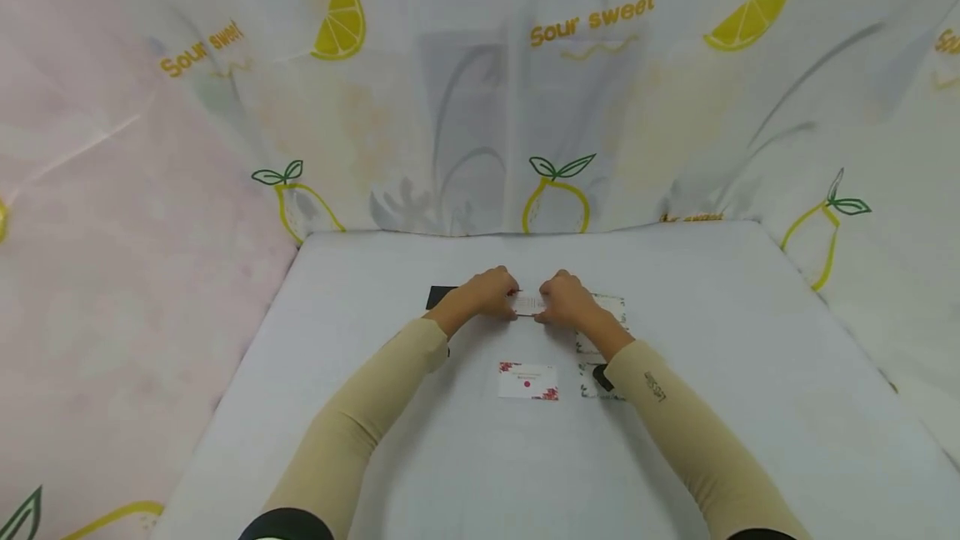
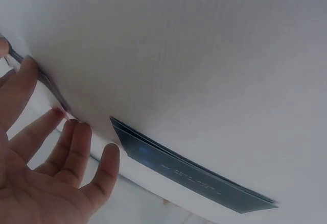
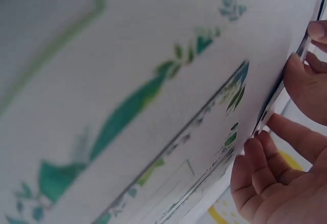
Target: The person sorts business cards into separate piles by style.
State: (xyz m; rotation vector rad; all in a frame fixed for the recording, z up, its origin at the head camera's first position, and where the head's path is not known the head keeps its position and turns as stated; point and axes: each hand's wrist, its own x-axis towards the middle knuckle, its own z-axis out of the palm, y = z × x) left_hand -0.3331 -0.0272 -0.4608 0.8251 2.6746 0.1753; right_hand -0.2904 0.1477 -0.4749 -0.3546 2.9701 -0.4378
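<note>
A white printed card (image 1: 528,303) lies between the two hands, close to the white table. My left hand (image 1: 491,292) pinches its left end between thumb and fingers. At the right end my right hand (image 1: 567,300) does the same. In the left wrist view the other fingers of the left hand (image 2: 56,178) are loosely bent beside a small stack of black cards (image 2: 194,175). The right wrist view has the right hand (image 3: 283,178) at the held card's thin edge, beyond white cards with green leaf borders (image 3: 130,114).
Nearer the body lies a white card with red flower corners (image 1: 517,382). Leaf-bordered cards (image 1: 613,305) lie under and beside the right wrist, partly hidden by it. A lemon-print cloth (image 1: 465,132) rises behind the table (image 1: 375,265).
</note>
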